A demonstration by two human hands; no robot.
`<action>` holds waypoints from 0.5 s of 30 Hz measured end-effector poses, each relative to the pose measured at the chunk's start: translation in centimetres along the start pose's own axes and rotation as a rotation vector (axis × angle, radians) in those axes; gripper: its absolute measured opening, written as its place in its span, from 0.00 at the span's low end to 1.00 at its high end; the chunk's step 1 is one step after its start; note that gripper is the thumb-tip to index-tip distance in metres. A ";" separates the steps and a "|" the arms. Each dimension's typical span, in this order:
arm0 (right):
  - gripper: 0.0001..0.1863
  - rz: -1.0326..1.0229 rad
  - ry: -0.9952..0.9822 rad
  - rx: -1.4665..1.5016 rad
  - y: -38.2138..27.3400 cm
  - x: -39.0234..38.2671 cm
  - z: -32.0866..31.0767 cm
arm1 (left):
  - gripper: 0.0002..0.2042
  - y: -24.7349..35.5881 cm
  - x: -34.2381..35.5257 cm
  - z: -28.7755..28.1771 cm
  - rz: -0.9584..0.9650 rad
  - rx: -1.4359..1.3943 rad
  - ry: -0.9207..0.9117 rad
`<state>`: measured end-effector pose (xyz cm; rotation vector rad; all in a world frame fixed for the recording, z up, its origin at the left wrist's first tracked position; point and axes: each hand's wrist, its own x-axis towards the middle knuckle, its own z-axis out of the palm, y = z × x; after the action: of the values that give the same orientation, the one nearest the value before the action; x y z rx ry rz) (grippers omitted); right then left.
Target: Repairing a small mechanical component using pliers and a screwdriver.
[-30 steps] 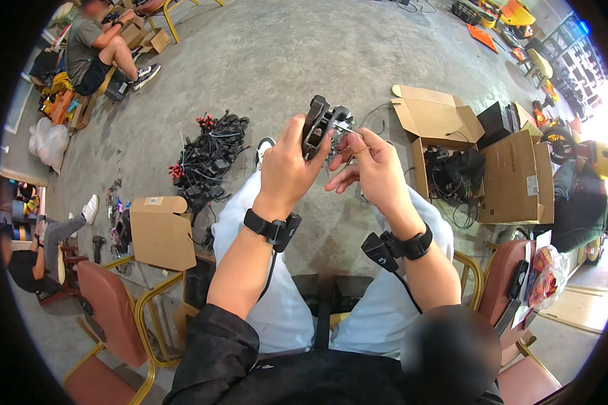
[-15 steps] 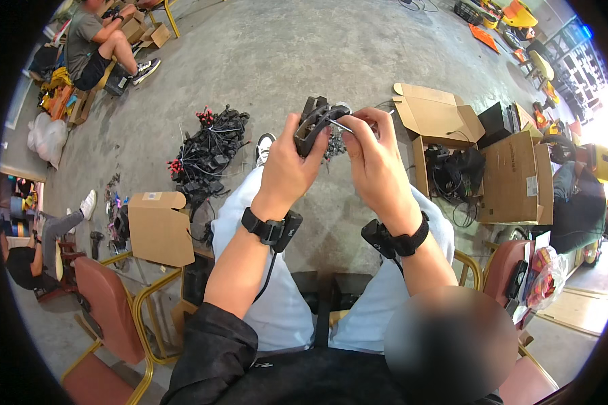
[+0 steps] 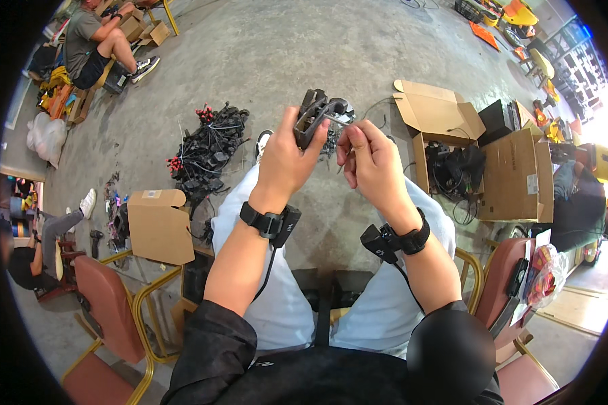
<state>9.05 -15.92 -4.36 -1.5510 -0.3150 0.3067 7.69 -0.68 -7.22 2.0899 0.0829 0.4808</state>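
My left hand is closed around a black plastic device part with a curved, clamp-like shape, held up over the floor between my knees. The exact kind of part cannot be told. My right hand pinches a thin grey metal rod between thumb and fingers. From there the rod runs toward the far right side of the black part, and its tip is hard to make out against it. My curled fingers hide the rod's other end. Each wrist wears a black strap with a small box and a cable.
A heap of black cabled devices with red ends lies on the floor at left. Open cardboard boxes stand at right and left. Brown chairs flank me. One person sits at the far left, another at the left edge.
My right hand has shifted slightly down and turned, its fingers now curled more around the rod. The rod's angle has changed. My left hand keeps the black part in nearly the same place.
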 end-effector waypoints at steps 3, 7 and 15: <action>0.13 0.045 -0.006 0.102 -0.3 0.0 0.0 | 0.14 0.2 0.0 0.2 0.012 -0.029 0.007; 0.14 0.160 0.009 0.178 -0.7 0.1 -0.2 | 0.14 0.0 0.1 0.3 0.023 -0.059 -0.021; 0.15 0.229 -0.052 0.286 -1.2 0.2 -1.2 | 0.17 -0.1 0.1 0.9 0.142 0.045 -0.030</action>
<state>9.68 -16.92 -3.11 -1.2981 -0.1267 0.5481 8.12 -1.34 -7.67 2.1562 -0.0734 0.5367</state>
